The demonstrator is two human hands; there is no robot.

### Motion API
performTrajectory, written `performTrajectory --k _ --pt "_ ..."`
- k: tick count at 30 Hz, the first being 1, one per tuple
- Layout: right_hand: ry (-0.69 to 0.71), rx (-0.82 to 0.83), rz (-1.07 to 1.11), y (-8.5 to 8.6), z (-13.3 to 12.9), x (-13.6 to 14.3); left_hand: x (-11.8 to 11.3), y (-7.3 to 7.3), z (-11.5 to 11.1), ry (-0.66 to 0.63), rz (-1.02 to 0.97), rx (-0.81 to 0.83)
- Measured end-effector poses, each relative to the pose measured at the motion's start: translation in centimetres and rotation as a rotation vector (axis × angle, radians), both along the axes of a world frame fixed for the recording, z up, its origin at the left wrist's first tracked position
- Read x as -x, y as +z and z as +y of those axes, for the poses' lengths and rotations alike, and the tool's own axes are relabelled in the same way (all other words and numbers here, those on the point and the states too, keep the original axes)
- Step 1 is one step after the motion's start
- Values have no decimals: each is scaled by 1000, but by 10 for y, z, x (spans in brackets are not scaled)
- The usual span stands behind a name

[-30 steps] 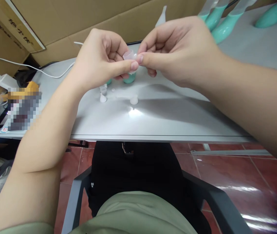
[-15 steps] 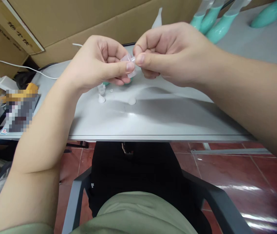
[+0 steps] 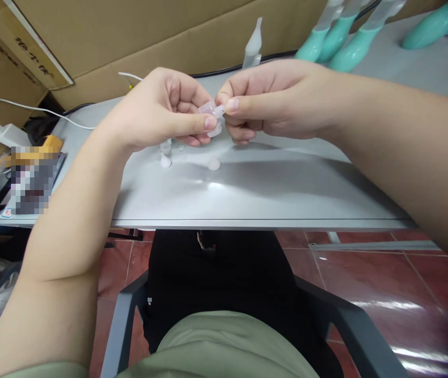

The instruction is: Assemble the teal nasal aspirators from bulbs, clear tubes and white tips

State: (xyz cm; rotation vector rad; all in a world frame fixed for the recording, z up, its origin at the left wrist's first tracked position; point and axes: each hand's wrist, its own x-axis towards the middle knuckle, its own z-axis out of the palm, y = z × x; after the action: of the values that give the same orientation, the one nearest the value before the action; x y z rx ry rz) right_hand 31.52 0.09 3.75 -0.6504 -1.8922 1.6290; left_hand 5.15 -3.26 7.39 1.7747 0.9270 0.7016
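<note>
My left hand (image 3: 172,113) pinches a small clear plastic fitting (image 3: 208,108) between thumb and fingers, above the table. My right hand (image 3: 274,100) is closed at the fitting's narrow end, thumb against forefinger; whether a separate tiny piece sits in that pinch is hidden. Below my left hand lie a small clear piece (image 3: 166,147), a white cone-shaped piece (image 3: 165,161) and a tiny ring (image 3: 181,148). Closer to the middle rests a round white disc (image 3: 214,164). Behind my right hand stands a clear nozzle with a whitish tapered tip (image 3: 254,42).
Several teal bulbs with clear tubes (image 3: 355,50) stand at the back right, and another teal bulb (image 3: 432,26) lies beyond. Cardboard (image 3: 148,37) borders the table's back. A white charger (image 3: 11,135), cables and a blurred-out flat object (image 3: 32,181) occupy the left side.
Both hands have come down slightly with the clear fitting. More of the tapered nozzle shows behind my right hand. Teal seen beneath my left hand before is now hidden.
</note>
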Motion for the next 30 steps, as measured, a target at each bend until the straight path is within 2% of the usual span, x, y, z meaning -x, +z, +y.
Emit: performTrajectory --k 3,5,10,14,19,24,30 --pt "44 48 23 -3 4 0 1 1 0 -20 60 -24" --pt "-4 17 5 -3 3 1 1 2 -1 -1 99 -40" --pt "-246 -272 61 -2 -3 1 -1 1 -2 71 77 -48" --pt "-285 -409 100 -2 -5 -3 0 -1 -1 82 49 -54" --pt "-375 -566 60 2 -10 -4 1 -2 -4 119 118 -88" --pt "-394 -571 43 5 -14 0 2 -3 -5 118 79 -81" --pt "-299 -361 -46 3 -6 -1 4 -6 0 94 134 -109"
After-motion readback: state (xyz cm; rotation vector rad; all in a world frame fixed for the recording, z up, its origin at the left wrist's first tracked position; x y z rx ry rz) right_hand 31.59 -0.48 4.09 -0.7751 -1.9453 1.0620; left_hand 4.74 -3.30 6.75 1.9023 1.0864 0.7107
